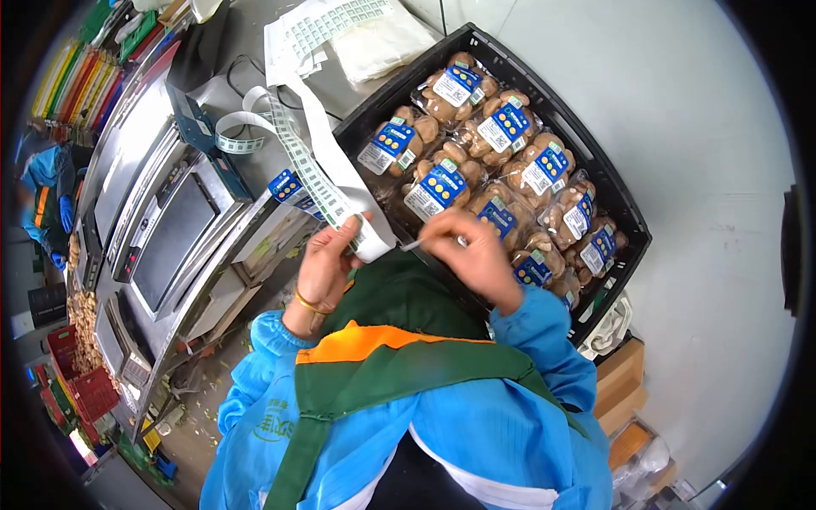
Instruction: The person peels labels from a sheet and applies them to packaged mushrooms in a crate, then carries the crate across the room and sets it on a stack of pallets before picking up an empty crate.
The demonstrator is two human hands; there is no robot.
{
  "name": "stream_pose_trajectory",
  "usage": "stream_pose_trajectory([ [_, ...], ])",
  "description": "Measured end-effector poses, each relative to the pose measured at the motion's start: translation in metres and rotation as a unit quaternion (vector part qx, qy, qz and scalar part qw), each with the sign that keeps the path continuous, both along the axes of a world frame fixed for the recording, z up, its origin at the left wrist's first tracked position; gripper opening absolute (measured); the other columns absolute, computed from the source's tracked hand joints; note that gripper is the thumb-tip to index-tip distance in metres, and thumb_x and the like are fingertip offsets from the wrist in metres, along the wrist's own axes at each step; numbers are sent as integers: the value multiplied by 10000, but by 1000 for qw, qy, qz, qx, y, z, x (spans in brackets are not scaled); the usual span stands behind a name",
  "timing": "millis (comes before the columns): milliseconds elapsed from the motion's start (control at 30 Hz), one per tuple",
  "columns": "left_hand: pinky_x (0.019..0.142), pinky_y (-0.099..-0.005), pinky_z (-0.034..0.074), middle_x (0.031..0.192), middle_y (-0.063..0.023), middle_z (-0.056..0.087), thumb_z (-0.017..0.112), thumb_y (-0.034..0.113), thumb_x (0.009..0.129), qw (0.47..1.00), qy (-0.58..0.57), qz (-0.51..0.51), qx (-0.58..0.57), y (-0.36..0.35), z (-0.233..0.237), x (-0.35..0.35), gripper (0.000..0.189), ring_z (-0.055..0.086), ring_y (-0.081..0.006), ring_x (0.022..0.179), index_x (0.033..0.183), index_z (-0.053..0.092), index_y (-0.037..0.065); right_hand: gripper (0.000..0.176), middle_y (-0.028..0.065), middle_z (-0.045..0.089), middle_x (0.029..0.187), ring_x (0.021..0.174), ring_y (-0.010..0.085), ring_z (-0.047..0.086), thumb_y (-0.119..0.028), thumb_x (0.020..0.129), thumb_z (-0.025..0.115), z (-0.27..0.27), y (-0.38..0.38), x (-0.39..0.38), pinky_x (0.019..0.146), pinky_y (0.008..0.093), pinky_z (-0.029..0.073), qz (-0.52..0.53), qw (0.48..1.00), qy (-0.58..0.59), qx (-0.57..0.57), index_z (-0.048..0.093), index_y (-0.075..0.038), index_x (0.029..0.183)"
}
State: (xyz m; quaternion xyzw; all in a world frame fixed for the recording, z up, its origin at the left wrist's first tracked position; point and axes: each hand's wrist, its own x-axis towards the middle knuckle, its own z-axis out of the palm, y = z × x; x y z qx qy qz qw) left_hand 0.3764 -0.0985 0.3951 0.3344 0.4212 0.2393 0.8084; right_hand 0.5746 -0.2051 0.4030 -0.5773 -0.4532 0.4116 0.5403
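My left hand (327,270) pinches a long white strip of small green-printed labels (319,191) near its curled end. The strip runs up over the table, with a loop of it lying to the left. Close by on the right, my right hand (472,255) has its fingers bent together at a small whitish piece, over the near edge of a black crate (616,161). Several clear packs of brown mushrooms (442,183) fill the crate, bearing blue and white labels. Some packs also carry a small green label on top.
Left of the strip stands a scale-like device (183,229) on a metal table. Sheets of labels and white bags (382,42) lie at the top. A co-worker in blue (47,195) is at the far left, and a cardboard box (620,387) sits at lower right.
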Motion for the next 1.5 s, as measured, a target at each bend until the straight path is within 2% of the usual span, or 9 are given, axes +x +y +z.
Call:
stream_pose_trajectory([
  [167,582,-196,457,961,-13,662,606,151,901,999,20,-6,35,4,0,-8,194,577,-63,765,1051,663,43,247,94,654,768,757,194,640,-44,724,679,-32,-1,60,649,315,472,-60,964,-208,-153,585,-12,950],
  [300,689,-224,534,961,-52,667,575,172,922,999,6,-18,47,0,0,-5,205,626,-111,827,1059,645,37,240,84,651,737,735,226,631,-45,706,696,-58,11,63,675,353,457,-55,960,-228,-152,570,-28,911],
  [600,617,-256,528,947,-104,662,473,241,971,1000,3,-10,2,-7,8,-3,294,638,-146,775,1117,584,10,263,44,636,742,698,235,596,-119,679,763,-72,14,62,711,377,431,-150,845,-511,-49,558,-67,835],
  [733,571,-231,506,889,-41,666,520,252,951,1000,1,-21,4,-8,8,-1,246,623,-106,739,1004,634,41,190,82,647,784,732,270,607,-89,716,725,-31,8,30,722,356,449,-101,974,-196,-43,583,-37,832],
  [833,559,-235,494,873,-30,660,540,249,941,999,4,-34,-3,-8,9,2,230,605,-96,714,956,646,45,292,57,666,922,862,177,628,-44,751,700,9,4,-7,764,302,473,40,998,-40,18,627,-43,1034],
  [1100,561,-228,472,855,-36,657,546,218,939,997,1,-80,7,-14,6,2,217,586,-84,718,925,658,33,142,54,641,833,839,239,595,-127,765,684,-7,-4,-31,751,370,460,-5,971,-215,109,673,-96,903],
  [1267,540,-213,436,853,-28,659,554,196,933,998,16,-60,-2,-20,2,5,201,575,-77,694,925,663,28,90,65,639,886,873,247,599,-89,777,661,-6,-25,-28,799,344,465,4,990,-81,118,667,-73,866],
  [1367,513,-193,403,853,-17,664,583,147,911,1000,12,-18,2,-14,-2,1,148,563,-63,664,952,669,33,87,83,654,832,772,141,611,-71,802,646,-2,-59,20,709,291,484,-73,996,12,-56,644,-7,862],
  [1500,558,-187,443,904,-21,667,593,85,894,999,6,-47,19,-7,-7,-11,135,575,-59,681,1002,653,31,130,91,662,777,713,147,623,-111,785,669,-20,-99,78,663,305,483,-114,974,-91,-171,644,-14,869],
])
